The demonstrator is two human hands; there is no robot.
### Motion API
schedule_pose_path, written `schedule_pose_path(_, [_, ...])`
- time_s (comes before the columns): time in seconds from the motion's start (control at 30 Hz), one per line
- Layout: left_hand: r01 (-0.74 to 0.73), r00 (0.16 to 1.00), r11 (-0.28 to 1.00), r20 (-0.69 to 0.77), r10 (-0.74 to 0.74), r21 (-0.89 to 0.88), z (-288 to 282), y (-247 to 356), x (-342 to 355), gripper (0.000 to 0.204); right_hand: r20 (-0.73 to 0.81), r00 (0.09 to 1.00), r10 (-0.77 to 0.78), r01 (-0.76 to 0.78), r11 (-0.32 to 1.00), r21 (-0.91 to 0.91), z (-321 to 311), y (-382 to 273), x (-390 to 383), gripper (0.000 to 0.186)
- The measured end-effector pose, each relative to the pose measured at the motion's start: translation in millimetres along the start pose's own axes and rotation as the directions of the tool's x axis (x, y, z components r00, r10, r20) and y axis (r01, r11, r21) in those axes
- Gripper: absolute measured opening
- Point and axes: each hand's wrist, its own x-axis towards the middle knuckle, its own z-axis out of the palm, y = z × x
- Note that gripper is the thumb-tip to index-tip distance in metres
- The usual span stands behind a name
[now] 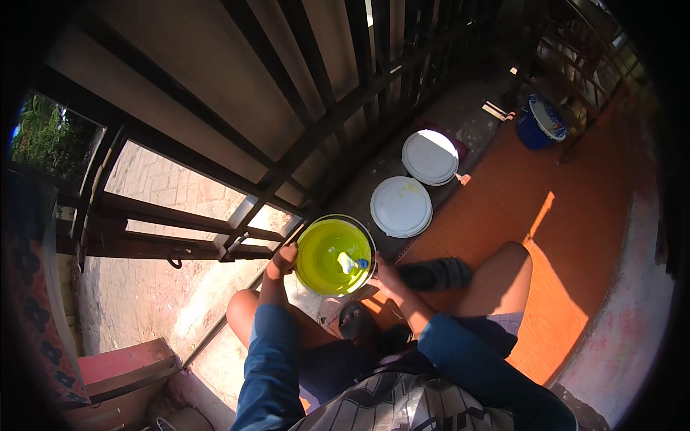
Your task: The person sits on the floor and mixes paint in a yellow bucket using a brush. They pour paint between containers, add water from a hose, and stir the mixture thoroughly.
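Between my two hands is a round bucket (309,248), its inside coated in bright yellow-green, probably paint. My left hand (283,260) is closed on the bucket's left rim. On the opposite side my right hand (386,276) grips the rim near its lower right. A small blue and pale yellow object (351,263) lies inside the bucket; its kind cannot be made out. The bucket is above the floor, in front of my bent legs, and its opening faces up toward me. My fingers under and behind the rim are partly hidden.
Two white round lids or lidded tubs (401,206) (430,156) stand beyond the bucket. A blue bucket (535,123) with a paint-smeared rim sits far right on orange tiles (496,194). A dark metal gate (316,144) runs along the left. Sandals (435,274) are on my feet.
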Motion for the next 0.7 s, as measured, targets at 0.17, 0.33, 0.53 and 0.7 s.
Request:
schedule_pose_path(0.17, [0.030, 0.994, 0.989, -0.104, -0.015, 0.142, -43, 42, -36, 0.053, 0.094, 0.995, 0.024, -0.021, 0.999, -0.029, 30, -20, -46, 0.052])
schedule_pose_path(0.33, [0.162, 0.976, 0.984, -0.162, -0.148, 0.078, -73, 154, -128, 0.056, 0.147, 0.980, 0.133, -0.134, 0.991, -0.005, 60, -84, -125, 0.058])
schedule_pose_path(0.53, [0.131, 0.991, 0.984, 0.013, -0.131, -0.124, -103, 310, -232, 0.050, 0.314, 0.949, 0.020, -0.051, 0.995, 0.090, 70, -194, -268, 0.060])
schedule_pose_path(0.7, [0.048, 0.987, 0.991, 0.161, -0.028, -0.122, -102, 471, -323, 0.048, 0.339, 0.921, -0.192, 0.130, 0.972, 0.197, 58, -271, -429, 0.065])
